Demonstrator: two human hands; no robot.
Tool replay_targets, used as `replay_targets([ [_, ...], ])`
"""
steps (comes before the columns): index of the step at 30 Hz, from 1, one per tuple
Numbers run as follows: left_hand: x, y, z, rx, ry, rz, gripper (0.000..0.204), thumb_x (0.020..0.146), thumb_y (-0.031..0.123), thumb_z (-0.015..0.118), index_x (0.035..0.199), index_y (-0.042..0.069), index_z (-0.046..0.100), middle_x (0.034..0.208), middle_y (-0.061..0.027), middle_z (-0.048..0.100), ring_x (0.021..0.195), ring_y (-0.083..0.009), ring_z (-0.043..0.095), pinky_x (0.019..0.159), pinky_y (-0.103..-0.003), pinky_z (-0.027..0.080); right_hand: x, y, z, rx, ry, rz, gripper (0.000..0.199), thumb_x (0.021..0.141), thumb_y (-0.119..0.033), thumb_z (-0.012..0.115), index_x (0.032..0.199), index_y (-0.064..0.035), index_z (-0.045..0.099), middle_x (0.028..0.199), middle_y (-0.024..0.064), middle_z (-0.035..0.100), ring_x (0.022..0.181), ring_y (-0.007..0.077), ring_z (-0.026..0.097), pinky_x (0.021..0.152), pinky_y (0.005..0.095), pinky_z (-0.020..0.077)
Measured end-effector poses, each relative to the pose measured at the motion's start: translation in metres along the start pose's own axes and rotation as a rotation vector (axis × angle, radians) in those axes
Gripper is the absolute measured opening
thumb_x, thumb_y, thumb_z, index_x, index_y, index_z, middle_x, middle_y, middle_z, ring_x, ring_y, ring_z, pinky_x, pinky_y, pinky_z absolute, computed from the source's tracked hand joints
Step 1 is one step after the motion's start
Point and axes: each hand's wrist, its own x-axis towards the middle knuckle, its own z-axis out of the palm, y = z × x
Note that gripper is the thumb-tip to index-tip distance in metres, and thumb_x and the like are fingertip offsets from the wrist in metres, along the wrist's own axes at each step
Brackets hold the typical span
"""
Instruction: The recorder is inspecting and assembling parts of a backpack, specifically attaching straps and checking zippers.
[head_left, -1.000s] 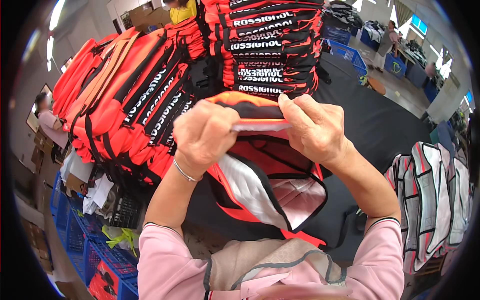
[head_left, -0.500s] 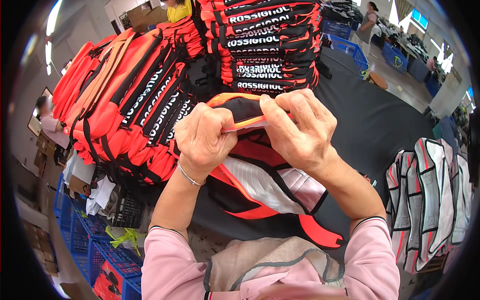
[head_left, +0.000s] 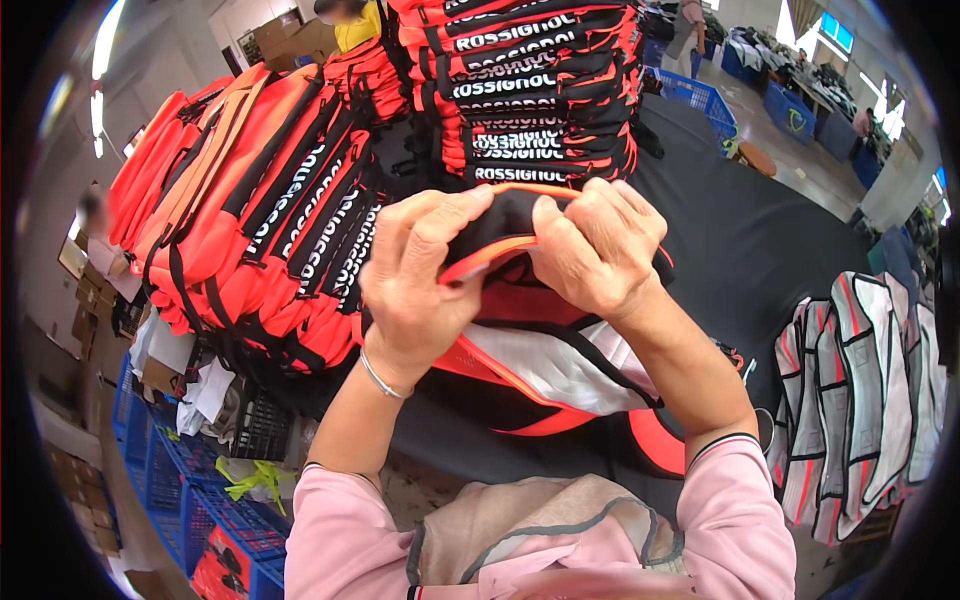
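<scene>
Looks like matt cloth on the table cover [head_left: 740, 220], glossy whitish fabric in the bag's lining [head_left: 550, 368]. Gleams like smooth metal at the bracelet [head_left: 376, 377]; looks plastic on the blue crate [head_left: 702, 98].

"What is the black bench [head_left: 750, 235] carrying?"

"It is bearing a tall stack of red-and-black bags [head_left: 525, 105]."

"And what is lying around that stack?"

"A broad pile of similar bags [head_left: 255, 195] is sitting to its left; an open bag [head_left: 560, 375] is resting its lower part on its near side."
</scene>
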Motion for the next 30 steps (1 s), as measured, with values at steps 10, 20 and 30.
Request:
replay_targets([
  [10,0.011,-0.058,-0.068,0.253,0.223,0.008,0.022,0.072,-0.013,0.064,0.079,0.001,0.049,0.088,-0.0085,0.051,0.08,-0.0215,0.054,0.073,-0.029,0.046,-0.109,0.056,-0.032,-0.161,-0.477,0.633,0.035,0.071,0.0,0.064,0.105,-0.0098,0.062,0.095,0.0058,0.055,0.088,0.0259,0.057,0.074,0.0373,0.0495],
  [20,0.007,-0.069,-0.083,0.432,0.137,0.087,0.032,0.069,-0.008,0.072,0.073,0.004,0.043,0.08,-0.0057,0.047,0.071,-0.0192,0.048,0.065,-0.028,0.041,-0.111,0.061,-0.03,0.175,-0.283,0.695,0.035,0.069,0.009,0.06,0.102,-0.0023,0.058,0.095,0.0115,0.06,0.082,0.0309,0.064,0.068,0.0368,0.0553],
  [30,-0.007,-0.103,-0.09,0.41,0.149,-0.2,0.035,0.076,-0.009,0.059,0.071,0.006,0.027,0.068,-0.0011,0.025,0.062,-0.0127,0.028,0.055,-0.024,0.031,-0.08,0.07,0.004,0.327,-0.3,0.602,0.034,0.069,0.004,0.068,0.102,-0.0035,0.06,0.094,0.0106,0.059,0.082,0.032,0.062,0.071,0.0379,0.0539],
])
